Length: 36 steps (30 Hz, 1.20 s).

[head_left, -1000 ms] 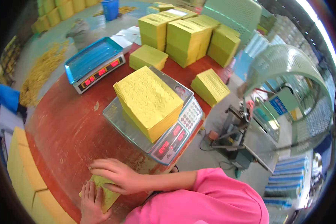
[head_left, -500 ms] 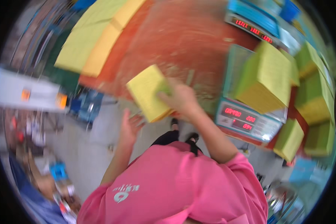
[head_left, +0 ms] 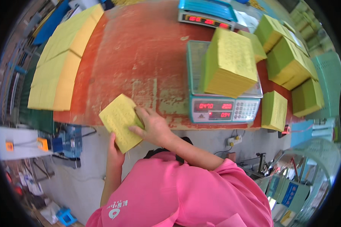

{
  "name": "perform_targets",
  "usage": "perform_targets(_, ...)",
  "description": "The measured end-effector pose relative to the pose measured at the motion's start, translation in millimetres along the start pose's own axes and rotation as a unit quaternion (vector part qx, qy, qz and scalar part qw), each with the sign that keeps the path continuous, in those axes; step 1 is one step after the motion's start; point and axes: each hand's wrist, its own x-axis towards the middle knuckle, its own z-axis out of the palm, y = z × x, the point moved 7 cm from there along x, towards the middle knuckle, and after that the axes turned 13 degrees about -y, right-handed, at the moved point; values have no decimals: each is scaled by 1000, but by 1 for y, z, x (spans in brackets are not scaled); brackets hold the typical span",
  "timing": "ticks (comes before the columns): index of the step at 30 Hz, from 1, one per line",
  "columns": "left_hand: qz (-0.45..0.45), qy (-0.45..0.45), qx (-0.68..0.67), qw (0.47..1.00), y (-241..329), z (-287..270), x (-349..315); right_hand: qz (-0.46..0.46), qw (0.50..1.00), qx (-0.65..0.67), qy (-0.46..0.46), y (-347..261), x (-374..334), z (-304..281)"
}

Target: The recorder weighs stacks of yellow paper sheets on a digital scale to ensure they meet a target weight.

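Note:
Between my two hands is a stack of yellow paper, tilted, at the near edge of the red table. My right hand grips its right side, thumb on the top sheet and fingers along the far side. From below left, my left hand holds the near corner, its thumb up along the edge and its other fingers hidden beneath. To the right, a larger yellow paper stack rests on the pan of a teal and white digital scale with lit red digits.
The red table has worn patches. A long row of yellow paper stacks lines its left side. More paper stacks sit at the right, one small stack beside the scale. A second blue scale stands at the back.
My left hand, apart from the paper stack before, now holds its near corner. The view has shifted, bringing more of the table's left side and the scale into sight.

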Motion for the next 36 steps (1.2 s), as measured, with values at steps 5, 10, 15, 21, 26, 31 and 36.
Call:
perform_targets(5, -45, 35, -346, 936, -4, 14, 16, -10, 981, 195, -17, 48, -14, -3)
perform_targets(10, 146, 19, 320, 936, 40, 35, 1, 119, 941, 292, -123, 74, -43, -13)
perform_targets(15, 90, -57, -245, 964, 114, 112, 29, -10, 868, 473, -152, 13, -77, -101)
perform_targets(21, 251, -127, 314, 907, 238, 267, 124, -90, 936, 329, 88, -21, -107, -285)
perform_targets(26, 28, -255, -54, 965, 230, 340, 226, -104, 902, 396, 136, 36, -88, -365)
perform_targets(31, -54, -250, 51, 965, 205, 358, 241, -47, 890, 428, 149, 81, -79, -361)
perform_targets(36, -54, -258, 56, 963, 204, 346, 241, -45, 905, 392, 158, 79, -85, -357)
